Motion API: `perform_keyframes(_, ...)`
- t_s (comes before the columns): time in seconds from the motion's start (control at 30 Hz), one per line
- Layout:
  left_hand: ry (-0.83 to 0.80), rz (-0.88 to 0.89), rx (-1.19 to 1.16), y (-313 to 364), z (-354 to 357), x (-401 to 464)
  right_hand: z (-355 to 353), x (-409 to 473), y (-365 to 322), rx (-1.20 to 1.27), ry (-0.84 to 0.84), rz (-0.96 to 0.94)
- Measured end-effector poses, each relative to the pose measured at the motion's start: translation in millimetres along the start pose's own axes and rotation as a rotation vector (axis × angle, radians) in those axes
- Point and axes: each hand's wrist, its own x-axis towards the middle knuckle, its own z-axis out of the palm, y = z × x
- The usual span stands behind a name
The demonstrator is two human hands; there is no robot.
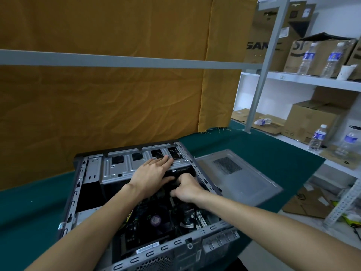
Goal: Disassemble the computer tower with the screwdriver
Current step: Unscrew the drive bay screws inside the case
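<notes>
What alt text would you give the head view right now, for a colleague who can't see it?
Both hands reach into an open computer tower lying on its side on a green mat: the left hand rests flat on the metal drive cage, the right hand curls around something dark inside. The removed side panel lies to the right; no screwdriver is visible.

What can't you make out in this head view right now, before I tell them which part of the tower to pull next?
- Right hand: fingers curled into the dark case; what they grip is hidden.
- Screwdriver: not seen anywhere in the head view.
- Computer tower: near end cut off by the bottom edge.
- Left hand: covers the drive cage beneath it.
- Board parts by the fan: dark and blurred.
</notes>
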Motion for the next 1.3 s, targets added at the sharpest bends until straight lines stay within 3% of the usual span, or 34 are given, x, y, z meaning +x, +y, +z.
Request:
perform_keyframes(0.07, 0.000, -0.002, 0.004, -1, 1, 0, 2, 1, -6, 0.246, -0.036, 0.037)
perform_keyframes(0.17, 0.004, -0.004, -0.012, -3, 4, 2, -3, 9, -18, 0.866, -0.077, 0.185)
perform_keyframes(0.33, -0.003, -0.019, -0.110, -8, 2, 2, -4, 14, -24, 1.232, -0.005, 0.217)
perform_keyframes(0.53, -0.115, -0.031, -0.205, -7, -15, -2, -5, -3, -17, 1.154, -0.035, 0.242)
perform_keyframes(0.77, -0.192, 0.050, 0.019, 5, -26, -26, -15, -32, -6, 1.088, -0.132, 0.308)
perform_keyframes(0.97, -0.063, 0.128, 0.108, 19, -41, -41, -35, -60, -5, 1.055, -0.237, 0.261)
perform_keyframes(1.17, 0.022, 0.131, -0.068, 34, -58, -61, -71, -84, 1, 0.982, -0.415, 0.182)
perform_keyframes(1.3, 0.192, 0.201, -0.128, 44, -70, -59, -97, -96, 17, 1.006, -0.628, 0.044)
